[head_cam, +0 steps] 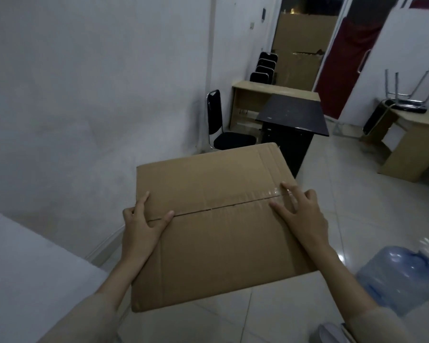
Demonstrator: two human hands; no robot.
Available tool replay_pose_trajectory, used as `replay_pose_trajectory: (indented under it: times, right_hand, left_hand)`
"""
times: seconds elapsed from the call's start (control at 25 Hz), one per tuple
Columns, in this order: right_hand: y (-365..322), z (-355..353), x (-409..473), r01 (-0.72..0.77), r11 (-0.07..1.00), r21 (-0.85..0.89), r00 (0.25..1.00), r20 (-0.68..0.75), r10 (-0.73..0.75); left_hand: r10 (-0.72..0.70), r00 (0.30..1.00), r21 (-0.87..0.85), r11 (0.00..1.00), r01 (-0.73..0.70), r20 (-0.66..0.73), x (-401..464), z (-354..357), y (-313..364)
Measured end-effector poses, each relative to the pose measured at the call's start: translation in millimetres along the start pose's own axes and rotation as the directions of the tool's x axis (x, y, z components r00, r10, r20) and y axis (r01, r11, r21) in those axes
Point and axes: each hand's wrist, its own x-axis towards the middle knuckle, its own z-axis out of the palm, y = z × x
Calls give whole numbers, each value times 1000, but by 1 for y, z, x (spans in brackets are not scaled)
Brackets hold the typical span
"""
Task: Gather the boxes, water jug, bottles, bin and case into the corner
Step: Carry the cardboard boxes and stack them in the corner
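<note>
Over glossy tiles (357, 194), left hand (144, 224) and right hand (300, 214) hold a box (221, 243).

Beige sleeves (84, 318); left hand (144, 226), right hand (300, 214) bare.
</note>
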Motion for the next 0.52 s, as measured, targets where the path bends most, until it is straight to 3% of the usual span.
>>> replay_pose_trajectory:
  times: [0.24, 0.52]
  right_hand:
    - [0, 120, 148, 135, 986, 102, 954, 254, -157]
    - [-48, 270, 240, 230, 945, 234, 792, 519, -321]
  left_hand:
    - [-208, 961, -4, 977, 211, -184, 100, 41, -43]
    - [-426, 837, -48, 898, 437, -343, 152, 35, -113]
